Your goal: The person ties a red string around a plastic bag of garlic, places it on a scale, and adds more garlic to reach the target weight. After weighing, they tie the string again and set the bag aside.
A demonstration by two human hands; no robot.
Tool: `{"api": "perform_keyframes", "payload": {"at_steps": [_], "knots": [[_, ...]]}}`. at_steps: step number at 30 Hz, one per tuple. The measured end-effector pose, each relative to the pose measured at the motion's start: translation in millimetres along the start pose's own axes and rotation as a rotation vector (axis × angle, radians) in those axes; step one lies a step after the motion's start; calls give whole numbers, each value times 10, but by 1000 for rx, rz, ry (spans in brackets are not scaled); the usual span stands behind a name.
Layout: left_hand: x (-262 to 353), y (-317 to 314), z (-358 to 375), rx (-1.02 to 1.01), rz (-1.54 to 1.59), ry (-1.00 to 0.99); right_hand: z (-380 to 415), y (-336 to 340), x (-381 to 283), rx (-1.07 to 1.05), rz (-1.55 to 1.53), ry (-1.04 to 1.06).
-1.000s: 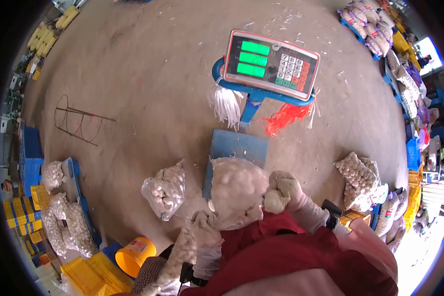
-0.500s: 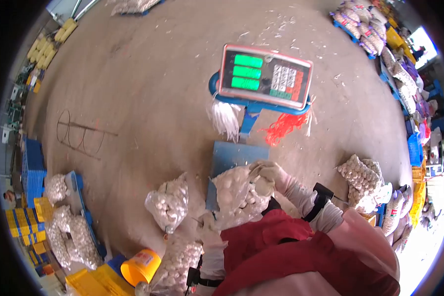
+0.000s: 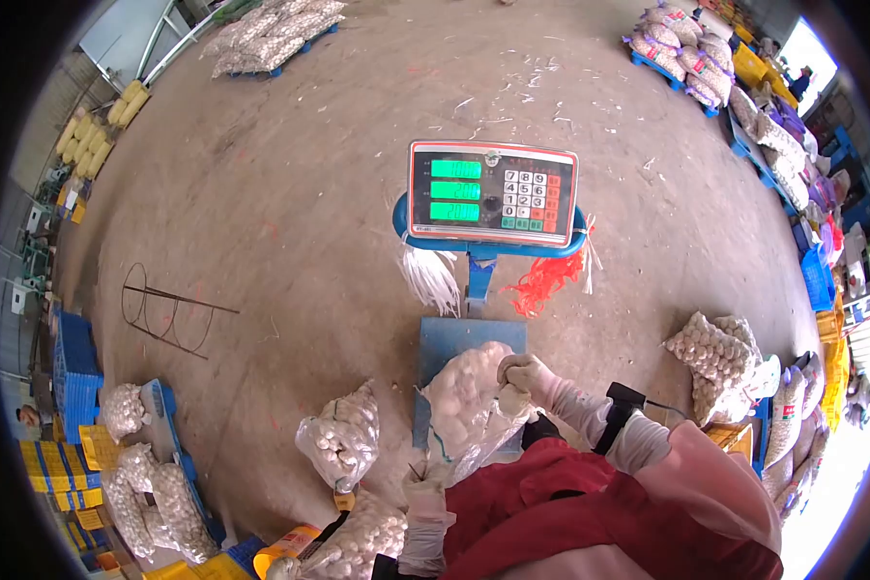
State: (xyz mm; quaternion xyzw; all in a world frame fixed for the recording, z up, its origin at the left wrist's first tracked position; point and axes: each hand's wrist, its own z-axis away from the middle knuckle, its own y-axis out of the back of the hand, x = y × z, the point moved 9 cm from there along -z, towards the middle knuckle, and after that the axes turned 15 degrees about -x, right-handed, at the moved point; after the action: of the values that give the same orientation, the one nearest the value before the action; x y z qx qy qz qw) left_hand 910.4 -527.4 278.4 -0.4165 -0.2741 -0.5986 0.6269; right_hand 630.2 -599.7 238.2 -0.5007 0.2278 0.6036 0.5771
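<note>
A clear plastic bag of garlic bulbs rests on the blue platform of a weighing scale, leaning toward my body. My right hand, in a pale glove, is closed on the plastic at the bag's upper right side. Low at the bag's near left edge is my gloved left hand, its fingers bent together around something thin and dark that I cannot make out. Beyond the bag stands the scale's display, with three lit green readouts and a keypad.
White ties and red ties hang under the display. Left of the scale sits another filled bag. More garlic and an orange bucket are near my left arm. Sacks stand at right; a wire frame lies on the floor.
The view has tilted, bringing more of the far floor into sight. The bag on the scale has changed shape, its plastic pulled up beside my right hand. My left hand has shifted slightly nearer my body.
</note>
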Motion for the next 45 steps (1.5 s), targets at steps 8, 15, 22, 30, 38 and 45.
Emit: {"api": "perform_keyframes", "payload": {"at_steps": [8,15,22,30,38,45], "knots": [[-491,398,244,-6,-61,-63,123,-402,166,-161,56,-59],[-89,342,162,38,-327,-200,133,-494,-275,-144,-110,81],[85,148,35,-178,-140,-306,46,-108,-155,-441,34,249],[-691,-326,-1163,-297,87,90,-810,362,278,-346,849,249],[-550,76,-198,-119,-966,-423,101,-2,488,-173,-85,-166],[-1357,638,482,191,245,186,211,-493,479,-287,-42,-113]]}}
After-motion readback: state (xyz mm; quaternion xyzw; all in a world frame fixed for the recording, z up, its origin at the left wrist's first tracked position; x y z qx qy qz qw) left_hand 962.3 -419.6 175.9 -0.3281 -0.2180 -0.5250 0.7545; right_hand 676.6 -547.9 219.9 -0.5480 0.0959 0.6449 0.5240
